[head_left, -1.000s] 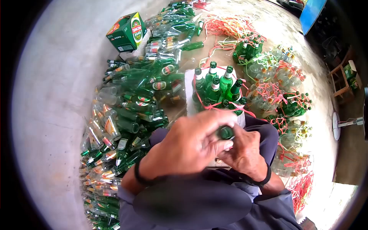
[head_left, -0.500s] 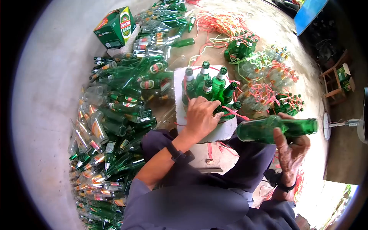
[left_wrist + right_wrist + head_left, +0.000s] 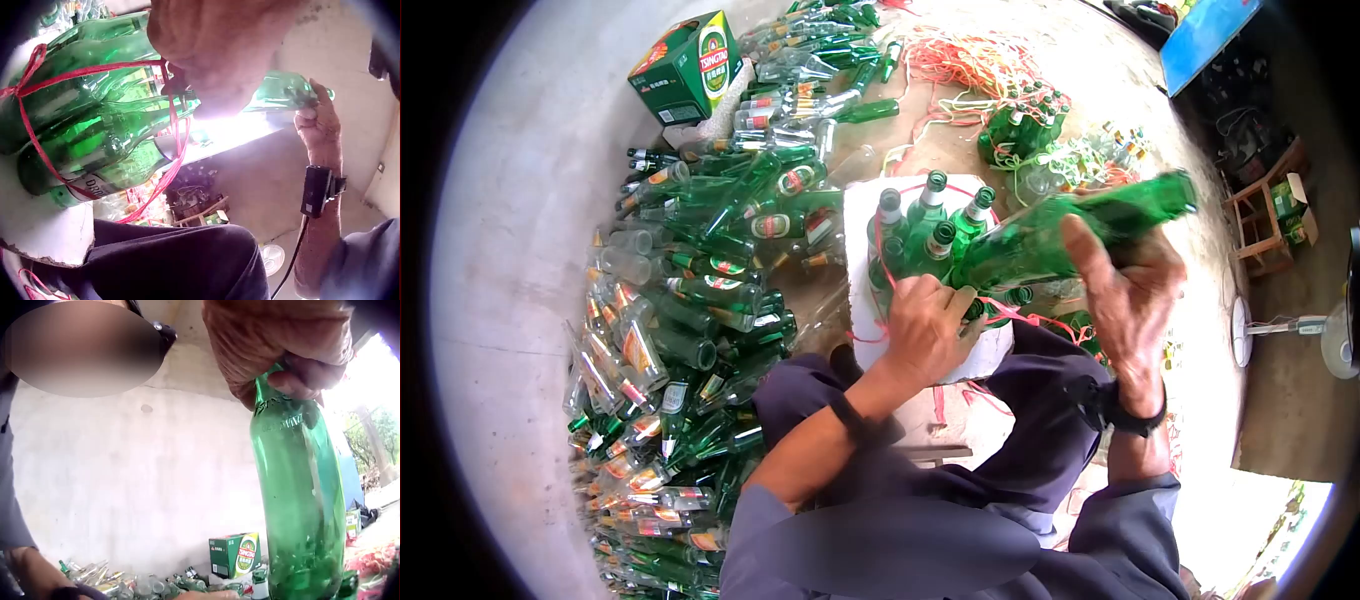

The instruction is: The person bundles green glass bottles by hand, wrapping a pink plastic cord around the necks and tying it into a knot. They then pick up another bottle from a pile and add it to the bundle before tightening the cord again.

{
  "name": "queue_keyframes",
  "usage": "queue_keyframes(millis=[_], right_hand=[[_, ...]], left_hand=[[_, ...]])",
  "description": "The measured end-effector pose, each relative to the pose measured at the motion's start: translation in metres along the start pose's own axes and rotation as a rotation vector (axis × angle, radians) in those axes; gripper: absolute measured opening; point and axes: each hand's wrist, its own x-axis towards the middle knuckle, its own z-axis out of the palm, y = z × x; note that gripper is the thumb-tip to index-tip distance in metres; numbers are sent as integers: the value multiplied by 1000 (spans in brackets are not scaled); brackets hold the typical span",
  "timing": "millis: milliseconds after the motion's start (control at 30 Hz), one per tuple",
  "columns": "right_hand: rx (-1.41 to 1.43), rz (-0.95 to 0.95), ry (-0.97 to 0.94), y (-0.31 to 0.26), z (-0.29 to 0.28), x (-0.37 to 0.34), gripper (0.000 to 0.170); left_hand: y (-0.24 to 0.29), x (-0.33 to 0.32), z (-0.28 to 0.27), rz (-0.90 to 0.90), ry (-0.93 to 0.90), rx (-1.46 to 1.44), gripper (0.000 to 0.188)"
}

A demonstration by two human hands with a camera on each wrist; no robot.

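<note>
My right hand (image 3: 1135, 290) grips a green glass bottle (image 3: 1040, 240) round its neck, seen closely in the right wrist view. This bottle is tilted, its mouth up to the right and its base over the bunch. Standing green bottles (image 3: 930, 215) are grouped on a white block (image 3: 862, 300), with red plastic twine (image 3: 81, 72) looped round them in the left wrist view. My left hand (image 3: 925, 330) is at the near side of the bunch, fingers curled at a bottle top (image 3: 973, 310); the fingertips are partly hidden.
Loose bottles (image 3: 710, 290) lie heaped along the wall on the left, beneath a green Tsingtao carton (image 3: 690, 75). Tied bottle bundles (image 3: 1025, 130) stand to the right. A tangle of pink and yellow twine (image 3: 970, 65) lies on the floor at the back.
The hands, together on a bottle a second ago, have parted. My right hand has swung the bottle out right, then tilted it with its base over the bunch. My left hand has moved to the bunch.
</note>
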Motion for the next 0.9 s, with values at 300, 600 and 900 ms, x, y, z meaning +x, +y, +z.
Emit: queue_keyframes(millis=[300, 600, 900], right_hand=[[-133, 28, -91, 55, 39, 4, 29], [-169, 96, -131, 76, 55, -6, 27], [-94, 125, -281, 48, 41, 18, 18]], left_hand=[[1, 2, -3, 7, 24, -36, 25], [6, 1, -4, 46, 13, -38, 26], [-1, 3, -2, 55, 6, 8, 28]])
